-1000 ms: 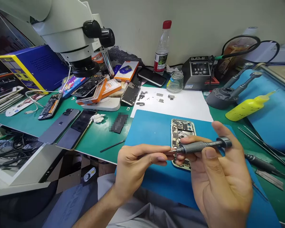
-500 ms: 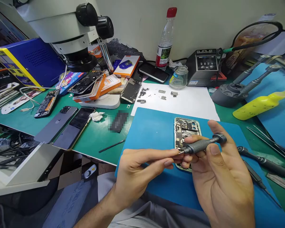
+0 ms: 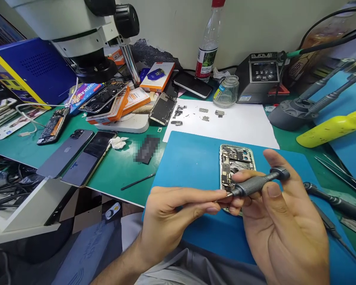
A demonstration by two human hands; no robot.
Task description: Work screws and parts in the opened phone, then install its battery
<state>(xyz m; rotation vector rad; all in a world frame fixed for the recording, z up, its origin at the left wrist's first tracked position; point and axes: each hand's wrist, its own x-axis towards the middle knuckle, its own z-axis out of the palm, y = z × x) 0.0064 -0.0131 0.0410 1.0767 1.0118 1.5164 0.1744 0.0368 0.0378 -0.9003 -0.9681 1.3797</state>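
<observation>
My right hand (image 3: 281, 225) grips a grey knurled screwdriver (image 3: 256, 183), held level with its tip pointing left. The thumb and forefinger of my left hand (image 3: 178, 215) are pinched together at that tip; what they hold, if anything, is too small to make out. Both hands hover above an opened phone (image 3: 235, 162) with its circuit boards showing, which lies on a blue mat (image 3: 192, 162) and is partly hidden by my fingers.
White paper (image 3: 240, 124) with small metal parts lies beyond the mat. A microscope (image 3: 77, 35), boxes and phone parts crowd the left. Two phones (image 3: 77, 154) lie near the front edge. Soldering station (image 3: 262, 77), yellow bottle (image 3: 332, 128) and spare drivers (image 3: 335, 200) are right.
The view has tilted down a little, so the desk items sit higher in the frame. My hands keep the same pinch and grip around the screwdriver tip.
</observation>
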